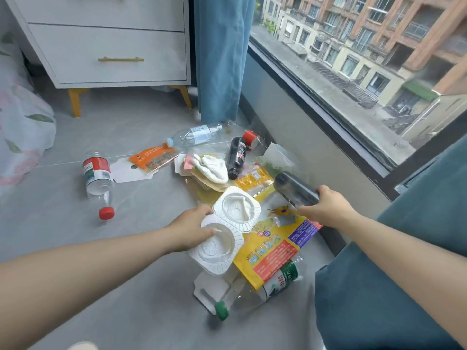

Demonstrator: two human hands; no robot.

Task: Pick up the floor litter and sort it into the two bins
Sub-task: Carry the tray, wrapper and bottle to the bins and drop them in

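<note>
1. The left grip [192, 228] holds the white moulded tray [227, 238] by its edge. The thumb lies across the rim of the nearer cup and the fingers curl behind the farther one.
2. The right grip [326, 205] is closed round the near end of a dark cylinder [293, 188], which is blurred. The rest of the cylinder sticks out beyond the grip, tilted away from the person.
3. Between the two grips, partly under the tray, a yellow bag [273, 253] lies flat on the floor [75, 236].
4. Nearer the person than both grips, a green-capped bottle [267, 286] lies on its side, its body partly under the yellow bag.
5. Beyond the grips more litter lies close together: a white cloth [212, 165], a black bottle [236, 157], a red can [250, 138], a blue-labelled bottle [194, 135] and an orange pouch [151, 157].
6. Well apart to the left of the left grip, a red-capped bottle [98, 180] lies on its side with its cap toward the person.
7. Farther off stand a white drawer unit [108, 46] and a blue curtain [219, 59], with a window [353, 59] on the right-grip side.
</note>
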